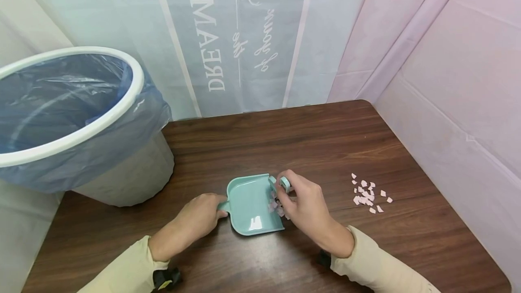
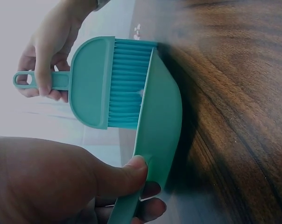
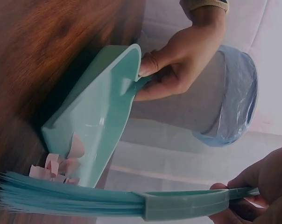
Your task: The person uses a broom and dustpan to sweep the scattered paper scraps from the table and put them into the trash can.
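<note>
My left hand [image 1: 198, 219] grips the short handle of a teal dustpan [image 1: 246, 200], which lies on the brown table with its open edge to the right. The right hand [image 1: 306, 202] pinches the handle of a small teal hand brush [image 2: 90, 84]. In the right wrist view the brush's blue bristles [image 3: 66, 198] stand at the dustpan's lip. Pale pink paper scraps [image 3: 61, 164] sit between bristles and pan, some lying inside the lip. From the head view the right hand partly hides the brush and these scraps.
Another pile of pink paper scraps [image 1: 366, 195] lies on the table [image 1: 260, 144] right of the right hand. A large bin [image 1: 126, 175] with a blue liner [image 1: 150, 103] stands at the left. A printed curtain [image 1: 248, 40] hangs behind the table's far edge.
</note>
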`<state>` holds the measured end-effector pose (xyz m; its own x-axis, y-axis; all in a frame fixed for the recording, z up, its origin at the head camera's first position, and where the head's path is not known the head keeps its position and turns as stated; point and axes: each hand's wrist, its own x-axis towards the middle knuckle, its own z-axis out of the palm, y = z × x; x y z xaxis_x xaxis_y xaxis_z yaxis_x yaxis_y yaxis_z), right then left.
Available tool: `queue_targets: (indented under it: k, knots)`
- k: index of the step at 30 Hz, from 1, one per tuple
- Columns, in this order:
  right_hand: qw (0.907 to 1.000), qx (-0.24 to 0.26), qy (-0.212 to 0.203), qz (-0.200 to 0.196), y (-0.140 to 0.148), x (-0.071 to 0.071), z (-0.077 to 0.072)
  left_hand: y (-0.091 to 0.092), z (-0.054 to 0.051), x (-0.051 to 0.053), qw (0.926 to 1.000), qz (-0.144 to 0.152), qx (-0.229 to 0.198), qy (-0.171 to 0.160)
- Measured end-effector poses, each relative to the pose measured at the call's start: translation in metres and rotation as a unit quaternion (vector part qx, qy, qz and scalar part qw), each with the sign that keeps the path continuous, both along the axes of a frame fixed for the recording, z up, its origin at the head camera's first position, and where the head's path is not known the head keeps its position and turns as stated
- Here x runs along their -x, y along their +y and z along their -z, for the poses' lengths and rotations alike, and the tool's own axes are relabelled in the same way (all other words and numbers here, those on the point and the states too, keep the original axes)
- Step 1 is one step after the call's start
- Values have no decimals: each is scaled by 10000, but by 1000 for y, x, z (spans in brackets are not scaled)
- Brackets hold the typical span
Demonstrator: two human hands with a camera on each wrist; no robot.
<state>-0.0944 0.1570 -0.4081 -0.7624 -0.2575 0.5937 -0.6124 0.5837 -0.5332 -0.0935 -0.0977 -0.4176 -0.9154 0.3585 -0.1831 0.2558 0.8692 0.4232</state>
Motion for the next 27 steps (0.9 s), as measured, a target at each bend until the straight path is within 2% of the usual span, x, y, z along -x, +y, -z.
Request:
queue_targets:
  k: [6,17,21,27]
  knots:
    - [9997,159,-139,-103,-6,-1,-1,1,-1,0,10000,-7,11,-31]
    - [9961,702,97,-517,-13,2,-5,1,-2,-1,9999,-40,13,-99]
    - [9950,878,170,-446,-9,6,-8,0,-1,-1,9999,-88,35,-116]
    - [9964,798,245,-175,2,11,-11,-1,0,0,9999,-100,9,-121]
